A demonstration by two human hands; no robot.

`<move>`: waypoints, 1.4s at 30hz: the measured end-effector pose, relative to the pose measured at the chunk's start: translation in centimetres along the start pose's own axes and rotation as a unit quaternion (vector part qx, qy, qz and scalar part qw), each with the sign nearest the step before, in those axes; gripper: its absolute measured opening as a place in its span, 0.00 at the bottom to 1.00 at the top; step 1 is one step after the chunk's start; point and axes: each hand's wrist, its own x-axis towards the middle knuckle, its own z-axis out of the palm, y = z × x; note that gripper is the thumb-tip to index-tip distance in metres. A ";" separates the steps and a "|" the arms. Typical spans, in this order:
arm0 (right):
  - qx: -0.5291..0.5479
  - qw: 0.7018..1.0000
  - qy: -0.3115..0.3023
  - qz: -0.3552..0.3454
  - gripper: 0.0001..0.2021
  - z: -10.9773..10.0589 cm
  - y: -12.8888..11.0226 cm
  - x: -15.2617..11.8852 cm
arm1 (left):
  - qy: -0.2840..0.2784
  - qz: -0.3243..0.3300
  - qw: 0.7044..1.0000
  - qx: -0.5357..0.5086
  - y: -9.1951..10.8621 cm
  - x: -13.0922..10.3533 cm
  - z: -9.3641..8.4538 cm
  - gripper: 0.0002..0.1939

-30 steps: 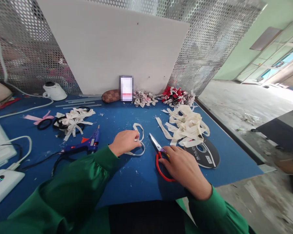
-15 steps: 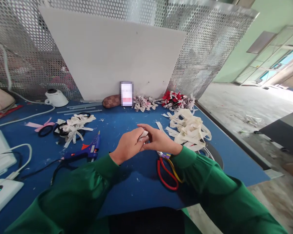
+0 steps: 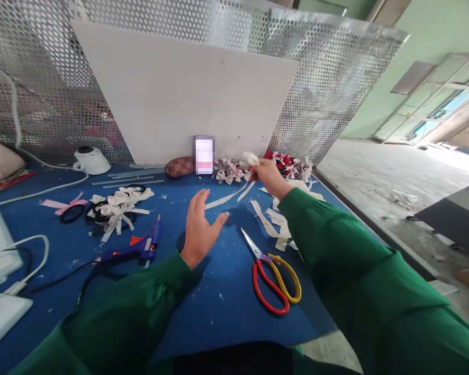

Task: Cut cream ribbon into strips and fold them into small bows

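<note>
My right hand (image 3: pixel 269 175) is raised toward the back of the table, its fingers closed on a white ribbon (image 3: pixel 251 158). A blurred looped part sticks up above the fingers, and two long tails hang down to the left. Closer to me, my left hand (image 3: pixel 201 230) is open, thumb apart from the fingers, with nothing in it. Scissors (image 3: pixel 266 258) with one red and one yellow handle lie on the blue table (image 3: pixel 219 317) between my forearms, blades slightly parted. Cream ribbon strips (image 3: pixel 283 229) lie beside my right sleeve, which partly hides them.
A blue glue gun (image 3: pixel 146 245) and white bows with black hair ties (image 3: pixel 121 205) lie left. Clear glue sticks (image 3: pixel 131 179) are behind them. A phone (image 3: pixel 204 155) leans by a checkered pouch (image 3: pixel 180 166). Small bows (image 3: pixel 230 171) are piled beside it.
My hands were together around a white piece; now they are apart. The right has moved up and away with the ribbon, the left has opened. The scissors show fully.
</note>
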 end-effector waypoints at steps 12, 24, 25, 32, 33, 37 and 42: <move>-0.493 0.870 -0.015 -0.030 0.17 -7.9 -0.2 4.4 | -0.209 -0.063 0.976 0.020 -0.6 -1.1 0.8 0.18; -0.527 0.842 -0.111 -0.025 0.10 -7.7 1.3 -9.6 | -0.207 -0.058 0.977 -0.003 0.0 -1.3 0.9 0.11; -0.518 0.848 -0.113 -0.020 0.12 -6.8 2.4 -10.9 | -0.205 -0.058 0.977 -0.007 0.2 -1.3 0.9 0.11; -0.451 0.892 -0.020 -0.024 0.05 -3.5 5.3 -14.6 | -0.197 -0.076 0.977 -0.043 1.6 -1.2 0.4 0.08; -0.429 0.902 -0.005 -0.035 0.06 -3.6 4.7 -14.6 | -0.198 -0.083 0.975 -0.050 1.9 -1.1 0.3 0.08; -0.317 0.943 -0.005 -0.100 0.10 -3.7 1.2 -14.8 | -0.205 -0.130 0.963 -0.117 3.2 -0.6 -0.3 0.13; -0.200 0.955 -0.156 -0.154 0.13 -0.8 -2.2 -15.5 | -0.189 -0.262 0.890 -0.321 4.9 0.0 -1.4 0.22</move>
